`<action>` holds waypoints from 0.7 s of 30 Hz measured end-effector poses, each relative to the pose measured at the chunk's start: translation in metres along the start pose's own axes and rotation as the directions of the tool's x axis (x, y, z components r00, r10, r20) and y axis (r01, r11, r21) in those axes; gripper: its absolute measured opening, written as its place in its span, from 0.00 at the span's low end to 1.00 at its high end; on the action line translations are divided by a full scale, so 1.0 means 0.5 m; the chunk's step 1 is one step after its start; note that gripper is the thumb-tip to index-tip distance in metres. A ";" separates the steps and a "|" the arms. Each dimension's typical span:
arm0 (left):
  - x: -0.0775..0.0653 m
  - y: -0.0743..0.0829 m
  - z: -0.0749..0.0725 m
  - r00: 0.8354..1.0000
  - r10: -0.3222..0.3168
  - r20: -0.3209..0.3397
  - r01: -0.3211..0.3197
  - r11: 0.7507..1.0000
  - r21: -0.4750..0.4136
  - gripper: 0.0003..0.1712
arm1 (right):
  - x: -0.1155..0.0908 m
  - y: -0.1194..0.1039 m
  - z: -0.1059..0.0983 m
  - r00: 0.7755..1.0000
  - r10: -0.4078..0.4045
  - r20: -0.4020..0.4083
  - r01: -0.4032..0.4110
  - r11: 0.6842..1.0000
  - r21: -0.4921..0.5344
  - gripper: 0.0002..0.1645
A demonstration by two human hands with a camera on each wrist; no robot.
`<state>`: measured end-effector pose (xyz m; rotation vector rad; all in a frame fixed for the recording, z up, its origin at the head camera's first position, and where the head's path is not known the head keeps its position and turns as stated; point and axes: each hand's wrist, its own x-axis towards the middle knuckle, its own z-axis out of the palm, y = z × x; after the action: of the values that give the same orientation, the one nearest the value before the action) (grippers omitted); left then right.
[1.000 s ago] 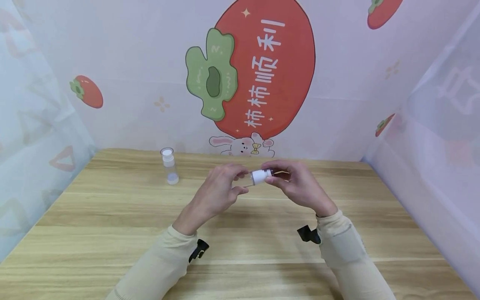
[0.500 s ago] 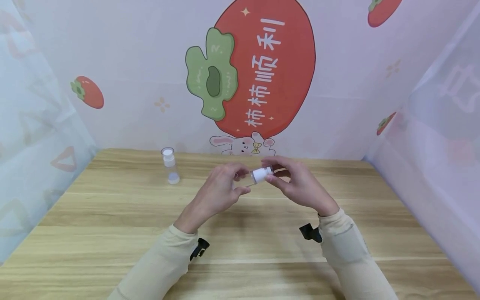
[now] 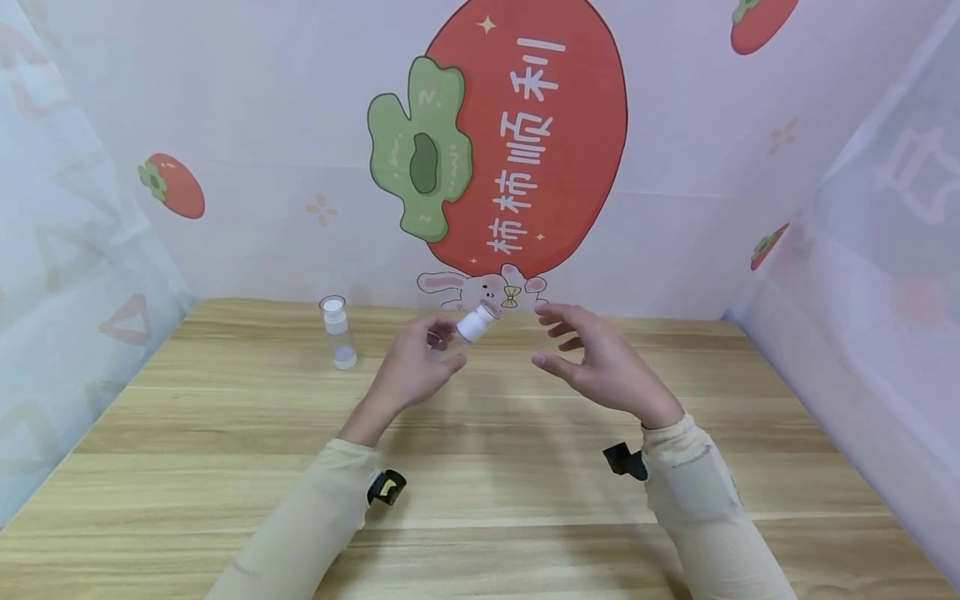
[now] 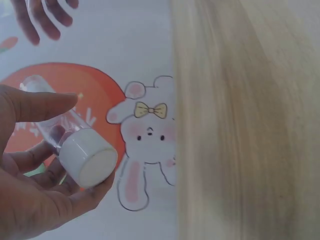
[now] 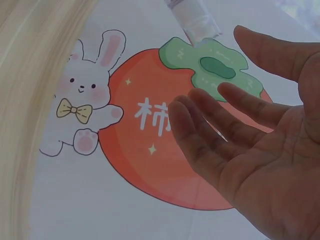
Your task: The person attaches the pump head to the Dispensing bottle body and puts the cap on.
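Note:
My left hand (image 3: 414, 360) holds a small clear bottle (image 3: 476, 323) with a white upper part, tilted up to the right above the table. In the left wrist view the thumb lies across the clear body and fingers curl beneath; the white base (image 4: 90, 159) points toward the camera. To the right, apart from the bottle, my right hand (image 3: 606, 365) is raised with fingers spread and bent loosely, nothing between them. Part of the held bottle (image 5: 196, 21) shows at the top of the right wrist view. A similar bottle (image 3: 340, 335) stands upright on the table at left.
A wood-grain table (image 3: 480, 525) spans the work area. Behind it rises a white sheet (image 3: 262, 242) printed with a large red fruit and a rabbit. Pale sheets also border the left and right sides.
The right hand has let go of the bottle's top end. My left hand has moved left with the bottle, whose top now tips further upward. The standing bottle has stayed put.

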<state>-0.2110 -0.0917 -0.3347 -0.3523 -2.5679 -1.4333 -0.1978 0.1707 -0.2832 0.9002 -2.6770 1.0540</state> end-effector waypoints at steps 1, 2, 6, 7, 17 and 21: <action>0.002 -0.009 -0.001 1.000 -0.011 -0.006 0.011 1.000 -0.009 0.25 | 0.000 0.001 0.001 1.000 0.001 0.003 -0.001 1.000 -0.003 0.37; 0.004 -0.017 -0.002 1.000 -0.027 -0.011 0.026 0.999 -0.023 0.25 | 0.000 0.002 0.001 1.000 0.005 0.006 -0.005 1.000 -0.004 0.37; 0.009 -0.042 -0.006 0.997 -0.067 -0.028 0.065 0.997 -0.050 0.24 | 0.000 0.003 0.004 0.999 0.025 0.028 -0.025 1.000 -0.019 0.37; 0.010 -0.046 -0.007 0.997 -0.076 -0.029 0.075 0.996 -0.051 0.24 | 0.000 0.003 0.003 0.999 0.031 0.035 -0.030 0.999 -0.025 0.37; 0.019 -0.080 -0.013 0.985 -0.169 -0.034 0.167 0.984 -0.055 0.29 | -0.003 -0.003 0.000 0.996 0.053 0.073 -0.046 0.995 -0.087 0.36; 0.021 -0.092 -0.015 0.979 -0.198 -0.046 0.196 0.980 -0.045 0.30 | -0.004 -0.006 0.002 0.994 0.064 0.091 -0.055 0.994 -0.098 0.35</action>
<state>-0.2342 -0.1204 -0.3652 -0.0668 -2.5970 -1.5393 -0.1944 0.1694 -0.2829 0.8778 -2.8210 0.9079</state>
